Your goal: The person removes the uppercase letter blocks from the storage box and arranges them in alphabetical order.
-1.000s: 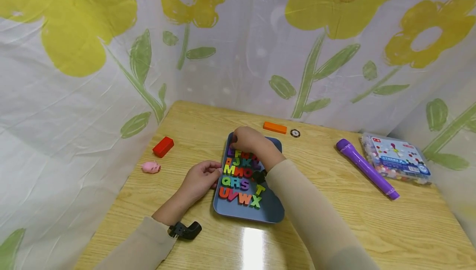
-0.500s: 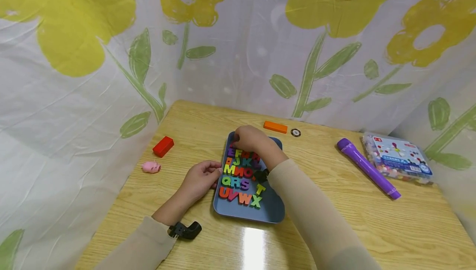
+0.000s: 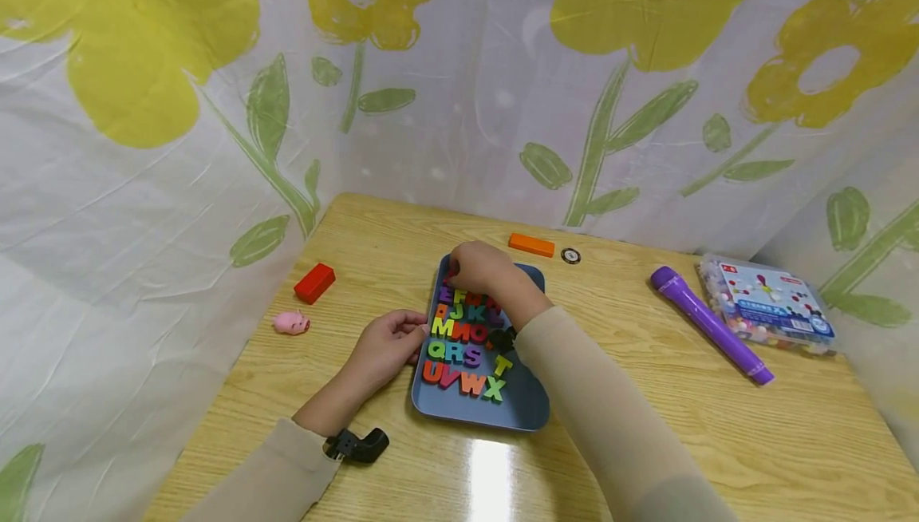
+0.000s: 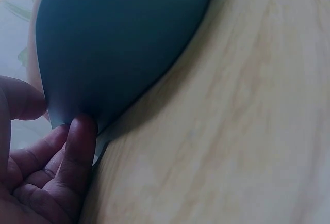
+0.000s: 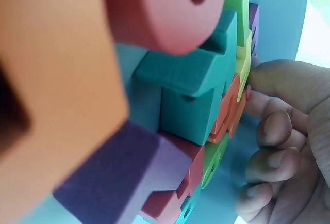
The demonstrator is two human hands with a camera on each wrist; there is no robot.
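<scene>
A blue-grey tray (image 3: 527, 410) on the table bears rows of colourful alphabet letters. My left hand (image 3: 384, 346) pinches the tray's left rim between thumb and fingers; in the left wrist view the fingers press against the outer wall (image 4: 124, 33). At the tray's far left corner my right hand (image 3: 481, 266) pinches a small red letter (image 3: 450, 275), mostly hidden by the fingers. Just nearer lies a purple E (image 3: 446, 294) beside a yellow F (image 3: 459, 297). Further rows run from a yellow M (image 3: 442, 328) to a green X (image 3: 494, 389). A yellow T (image 3: 502, 365) sits apart and tilted.
Left of the tray lie a red block (image 3: 314, 283) and a pink pig toy (image 3: 291, 322). Behind it are an orange block (image 3: 531, 245) and a round chip (image 3: 570, 256). A purple microphone-shaped stick (image 3: 711, 324) and a clear box of beads (image 3: 767, 306) lie at right.
My right hand has shifted slightly toward the tray's far edge, uncovering the purple E and bringing the red letter at its fingertips into view. The left hand stays on the rim.
</scene>
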